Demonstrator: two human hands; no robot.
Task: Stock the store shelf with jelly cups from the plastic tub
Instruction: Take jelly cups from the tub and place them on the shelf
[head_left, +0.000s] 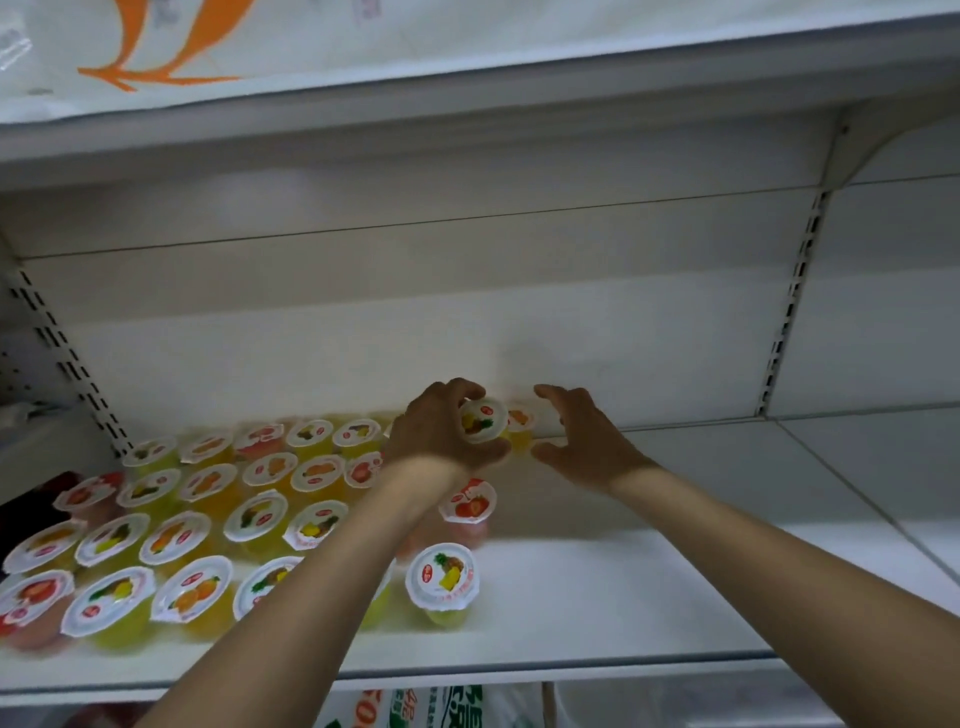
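Observation:
My left hand (441, 431) grips a pineapple jelly cup (483, 420) near the back wall of the white shelf (649, 587). Just behind it stands an orange-lidded jelly cup (520, 423). My right hand (582, 441) hovers beside that cup, fingers spread and holding nothing. Several rows of jelly cups (208, 514) with fruit-printed lids fill the shelf's left half. A strawberry cup (467, 503) and a pineapple cup (441, 577) stand at the right end of the rows, under my left forearm. The plastic tub is out of sight.
The upper shelf (467, 104) overhangs close above, carrying a white bag with orange print (171, 47). Slotted uprights (789, 312) flank the bay. The right half of the shelf is bare. Packaged goods (431, 706) show on the level below.

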